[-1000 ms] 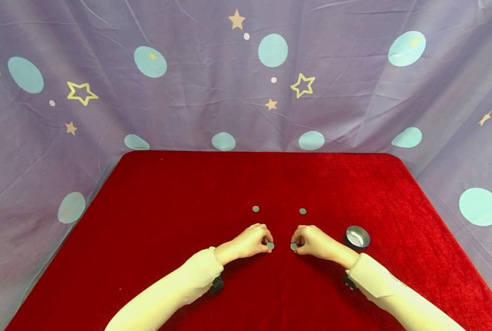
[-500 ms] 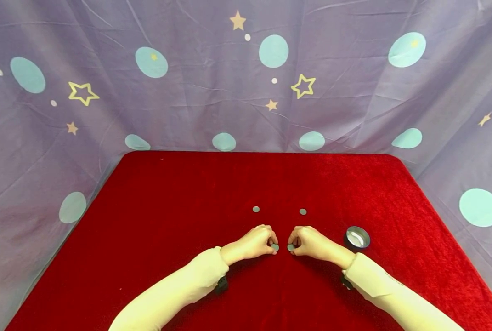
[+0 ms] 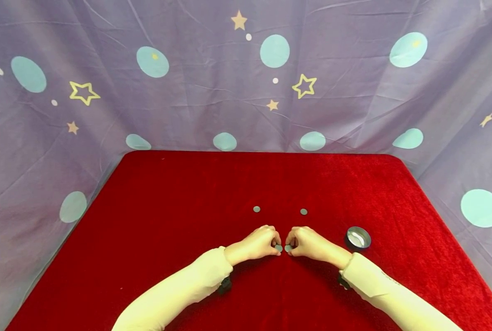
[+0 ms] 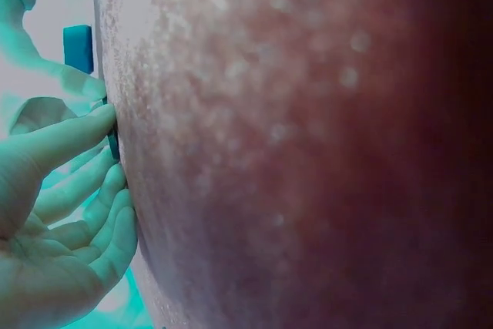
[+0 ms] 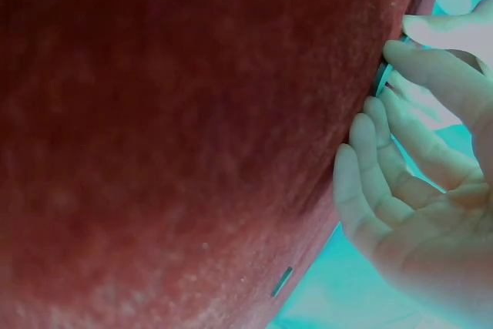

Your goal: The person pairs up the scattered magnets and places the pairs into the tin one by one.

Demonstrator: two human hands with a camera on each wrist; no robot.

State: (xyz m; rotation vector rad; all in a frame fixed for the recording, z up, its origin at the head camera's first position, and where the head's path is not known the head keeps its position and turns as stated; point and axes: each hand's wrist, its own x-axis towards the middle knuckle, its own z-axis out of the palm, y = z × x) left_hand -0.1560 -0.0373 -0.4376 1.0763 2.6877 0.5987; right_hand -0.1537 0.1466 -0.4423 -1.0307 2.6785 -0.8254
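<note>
Low at the middle of the red cloth, my left hand (image 3: 261,242) pinches a small grey-green disc (image 3: 279,248) between thumb and fingers. Facing it, my right hand (image 3: 309,242) pinches a second disc (image 3: 288,248); a narrow gap separates the two discs. In the left wrist view the left hand (image 4: 62,213) holds its thin disc (image 4: 114,144) edge-on at the cloth. The right wrist view has the right hand (image 5: 424,167) gripping its disc (image 5: 382,78) the same way. Two more discs lie beyond the hands, one on the left (image 3: 256,209), one on the right (image 3: 303,212).
A round dark-rimmed tin (image 3: 358,238) with something pale inside stands right of the right hand, close to that forearm. Red cloth (image 3: 204,193) covers the table. A purple patterned curtain (image 3: 196,105) hangs behind it and on both sides.
Both hands have moved toward each other with their discs, narrowing the gap between them. The two far discs and the tin stay in place on the cloth.
</note>
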